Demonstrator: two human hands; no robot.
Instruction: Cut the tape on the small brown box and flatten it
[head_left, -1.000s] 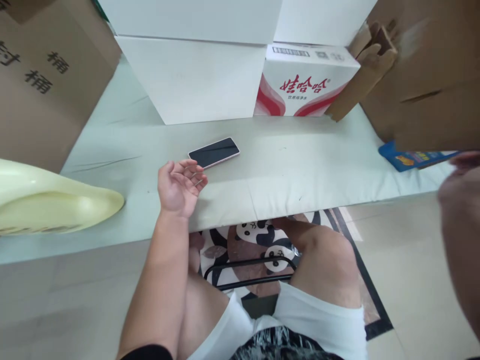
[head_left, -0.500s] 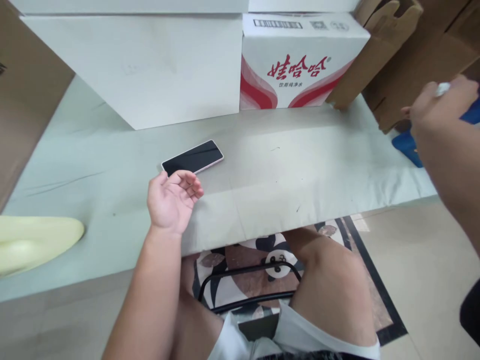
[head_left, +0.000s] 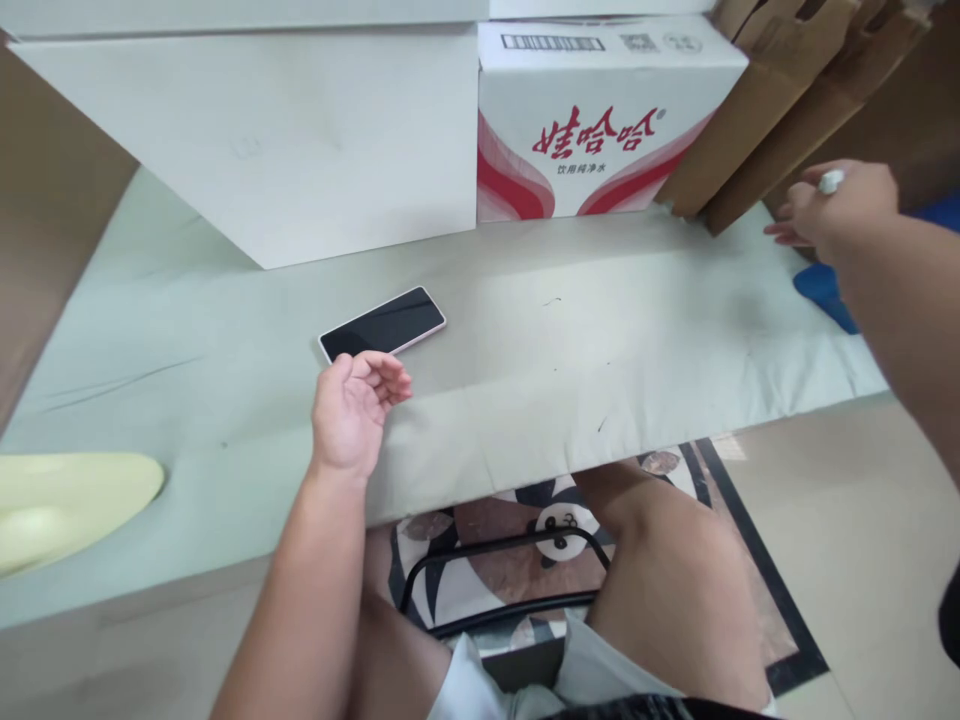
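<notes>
My left hand (head_left: pixel 360 412) rests palm up at the near side of the table, fingers loosely curled and apart, with nothing in it. Just beyond its fingers lies a smartphone (head_left: pixel 386 322) with a dark screen and a pale rim. My right hand (head_left: pixel 844 210) is raised at the right end of the table. A small white thing (head_left: pixel 831 181) sticks out by its thumb and forefinger; its kind is not clear. The other fingers of that hand point left, beside folded brown cardboard (head_left: pixel 817 120). A blue item (head_left: pixel 825 295) shows partly behind the right forearm.
A white carton (head_left: pixel 570 150) with red lettering and a large white box (head_left: pixel 300 140) line the back of the pale table cover (head_left: pixel 525 330). A pale yellow rounded object (head_left: pixel 75 505) lies at left. A black metal bar (head_left: pixel 510 545) runs below, between the knees.
My right hand has moved left. The second piece of brown cardboard has shifted left, against the first. My left hand keeps its pose near the phone, slightly lower in view.
</notes>
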